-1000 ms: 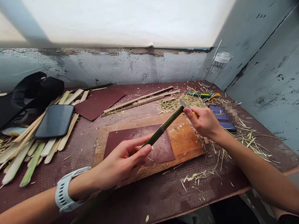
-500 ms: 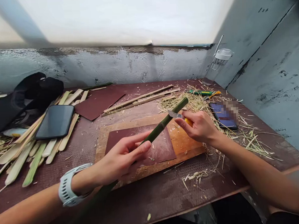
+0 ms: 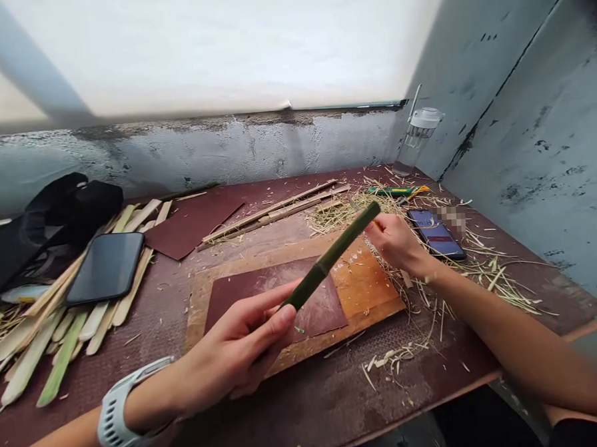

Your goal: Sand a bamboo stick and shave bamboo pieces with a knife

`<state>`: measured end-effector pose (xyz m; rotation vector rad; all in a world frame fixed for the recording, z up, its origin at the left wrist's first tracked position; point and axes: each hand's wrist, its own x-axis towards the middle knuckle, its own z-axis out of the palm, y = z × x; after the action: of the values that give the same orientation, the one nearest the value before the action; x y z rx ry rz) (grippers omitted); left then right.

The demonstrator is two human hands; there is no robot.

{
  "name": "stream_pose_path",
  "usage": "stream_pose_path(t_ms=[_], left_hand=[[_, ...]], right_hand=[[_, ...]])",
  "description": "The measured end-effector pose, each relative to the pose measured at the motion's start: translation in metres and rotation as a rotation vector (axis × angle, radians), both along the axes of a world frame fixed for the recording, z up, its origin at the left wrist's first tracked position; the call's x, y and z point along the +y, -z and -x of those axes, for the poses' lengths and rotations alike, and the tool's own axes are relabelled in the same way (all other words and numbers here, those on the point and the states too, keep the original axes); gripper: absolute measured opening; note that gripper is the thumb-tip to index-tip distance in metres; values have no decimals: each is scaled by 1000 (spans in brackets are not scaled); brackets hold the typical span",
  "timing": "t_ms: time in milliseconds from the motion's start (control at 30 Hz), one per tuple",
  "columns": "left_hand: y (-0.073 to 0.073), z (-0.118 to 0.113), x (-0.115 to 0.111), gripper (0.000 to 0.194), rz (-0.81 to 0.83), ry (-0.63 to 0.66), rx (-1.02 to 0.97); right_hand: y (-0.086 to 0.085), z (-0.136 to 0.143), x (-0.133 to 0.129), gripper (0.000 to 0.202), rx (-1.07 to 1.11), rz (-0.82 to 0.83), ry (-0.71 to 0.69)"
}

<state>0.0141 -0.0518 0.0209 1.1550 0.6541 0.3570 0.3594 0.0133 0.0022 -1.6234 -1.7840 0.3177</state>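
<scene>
My left hand (image 3: 254, 339), with a pale watch (image 3: 123, 409) at the wrist, is closed round a green bamboo stem (image 3: 325, 262). The stem slants up to the right, a node ring midway along its visible length. Behind its upper end my right hand (image 3: 392, 242) is closed on a small knife, whose blade tip (image 3: 354, 206) shows just past the stem. The stem and fingers hide most of the knife. Below them lies a wooden board (image 3: 376, 279) with a dark red sheet (image 3: 328, 322) on it.
Split bamboo strips (image 3: 60, 369) and a phone (image 3: 105, 267) lie at left, beside a black cloth item (image 3: 72, 208). Shavings (image 3: 328, 215), a green cutter (image 3: 391, 191) and a second phone (image 3: 436, 233) are at right. A clear bottle (image 3: 417, 140) stands in the back corner.
The knife has gone from lying across the stem's near face to behind its upper end, my right hand turning with it. My left hand keeps its grip. The view has shifted slightly.
</scene>
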Motion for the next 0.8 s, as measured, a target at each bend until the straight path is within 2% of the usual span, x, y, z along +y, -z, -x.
stream_pose_path(t_ms=[133, 233, 300, 400, 667, 800], left_hand=[[4, -2, 8, 77, -72, -74, -26], [6, -2, 13, 77, -103, -72, 6], [5, -2, 14, 78, -104, -65, 34], [4, -3, 11, 82, -88, -67, 33], [4, -4, 6, 80, -141, -95, 50], [4, -5, 5, 78, -166, -74, 86]], right_hand=[[2, 14, -11, 59, 187, -130, -33], [-4, 22, -21, 55, 126, -229, -117], [-6, 29, -28, 52, 5, -204, -189], [-8, 40, -34, 50, -120, -166, -215], [-11, 26, -27, 56, -143, -132, -67], [-10, 29, -29, 55, -172, -128, -146]])
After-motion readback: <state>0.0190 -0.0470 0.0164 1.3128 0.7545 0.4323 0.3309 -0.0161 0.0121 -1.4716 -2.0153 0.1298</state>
